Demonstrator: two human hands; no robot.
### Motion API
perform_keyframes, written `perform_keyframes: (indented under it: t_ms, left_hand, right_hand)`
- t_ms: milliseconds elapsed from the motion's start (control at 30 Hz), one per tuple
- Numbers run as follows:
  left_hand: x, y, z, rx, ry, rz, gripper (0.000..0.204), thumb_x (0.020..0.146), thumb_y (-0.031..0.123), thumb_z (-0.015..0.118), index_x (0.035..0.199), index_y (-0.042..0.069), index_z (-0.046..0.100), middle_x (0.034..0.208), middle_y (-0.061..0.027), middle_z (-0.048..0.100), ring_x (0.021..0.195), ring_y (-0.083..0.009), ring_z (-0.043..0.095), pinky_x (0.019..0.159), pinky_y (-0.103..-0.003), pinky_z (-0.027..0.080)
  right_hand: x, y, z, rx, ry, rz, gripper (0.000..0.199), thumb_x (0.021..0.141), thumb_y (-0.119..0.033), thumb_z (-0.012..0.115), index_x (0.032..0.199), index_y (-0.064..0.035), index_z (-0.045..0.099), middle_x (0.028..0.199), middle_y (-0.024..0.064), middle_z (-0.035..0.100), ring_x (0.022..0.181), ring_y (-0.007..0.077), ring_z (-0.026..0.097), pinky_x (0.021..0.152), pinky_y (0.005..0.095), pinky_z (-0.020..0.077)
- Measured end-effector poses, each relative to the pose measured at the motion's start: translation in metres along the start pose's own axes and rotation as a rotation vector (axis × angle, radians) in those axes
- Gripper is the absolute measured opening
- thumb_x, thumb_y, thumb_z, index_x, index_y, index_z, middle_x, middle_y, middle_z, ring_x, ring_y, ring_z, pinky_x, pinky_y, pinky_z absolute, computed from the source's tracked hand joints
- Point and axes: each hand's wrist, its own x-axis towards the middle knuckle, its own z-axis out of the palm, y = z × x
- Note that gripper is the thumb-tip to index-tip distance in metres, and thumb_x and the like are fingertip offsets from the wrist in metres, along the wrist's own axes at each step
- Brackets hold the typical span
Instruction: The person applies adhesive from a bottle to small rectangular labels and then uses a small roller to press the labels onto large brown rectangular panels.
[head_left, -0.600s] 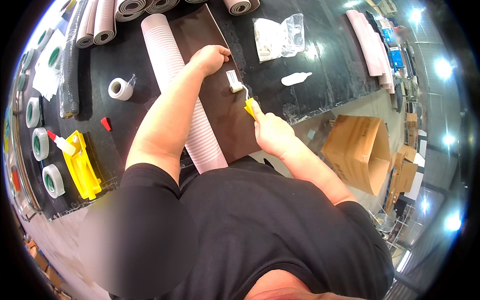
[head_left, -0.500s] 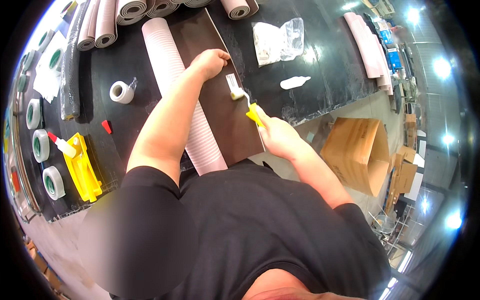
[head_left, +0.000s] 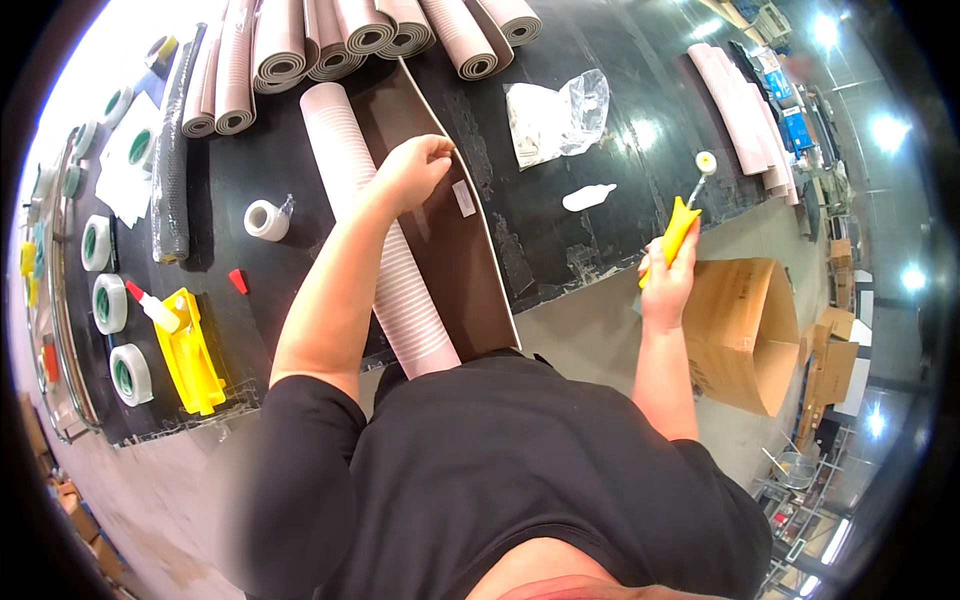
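Black tabletop (head_left: 545,225) lies before hands, left (head_left: 414,172) pinching white-labelled mat (head_left: 450,250), right (head_left: 668,288) gripping yellow roller (head_left: 677,230).

**Your left forearm (head_left: 335,280) hides part of the pink ribbed roll (head_left: 415,312)**

Your left hand (head_left: 413,174) hides whether its fingertips touch the brown sheet (head_left: 457,255). Your shirt (head_left: 540,450) covers the roll's near end. The top edge crops the farther rolls (head_left: 278,45). Blur veils part of your left sleeve (head_left: 318,425). The white label (head_left: 464,198) is too small to read.
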Motion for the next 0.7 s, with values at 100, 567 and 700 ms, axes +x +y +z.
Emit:
perform_keyframes:
  t_ms: [100, 567, 700]
  left_hand:
    - [-0.035, -0.007, -0.011, 0.202, 0.196, 0.253, 0.033, 0.086, 0.012, 0.064, 0.117, 0.002, 0.063, 0.112, -0.0151, 0.067, 0.107, -0.0261, 0.063, 0.094, -0.035, 0.048]
    - [-0.151, -0.030, 0.033, -0.219, 0.518, -0.378, 0.101, 0.067, 0.012, 0.083, 0.146, -0.006, 0.023, 0.125, -0.0237, 0.056, 0.112, -0.0311, 0.060, 0.095, -0.037, 0.050]
    - [-0.159, -0.018, 0.055, -0.109, 0.551, -0.279, 0.090, 0.069, 0.005, 0.079, 0.143, -0.005, 0.030, 0.124, -0.0205, 0.057, 0.110, -0.0263, 0.060, 0.095, -0.037, 0.049]
  right_hand:
    - [0.028, 0.031, -0.021, -0.034, 0.096, 0.098, 0.070, 0.092, -0.001, 0.056, 0.154, -0.0095, 0.023, 0.096, 0.0042, 0.054, 0.062, 0.0070, 0.049, 0.055, 0.0215, 0.0453]
    - [0.113, 0.180, -0.030, -0.979, 0.137, 0.001, 0.064, 0.083, -0.018, 0.067, 0.141, -0.0046, 0.042, 0.116, 0.0181, 0.056, 0.111, 0.0376, 0.054, 0.096, 0.0449, 0.0442]
    - [0.121, 0.190, -0.038, -0.917, 0.148, 0.033, 0.063, 0.081, -0.016, 0.068, 0.139, -0.0062, 0.046, 0.112, 0.0170, 0.056, 0.110, 0.0372, 0.053, 0.095, 0.0454, 0.0446]
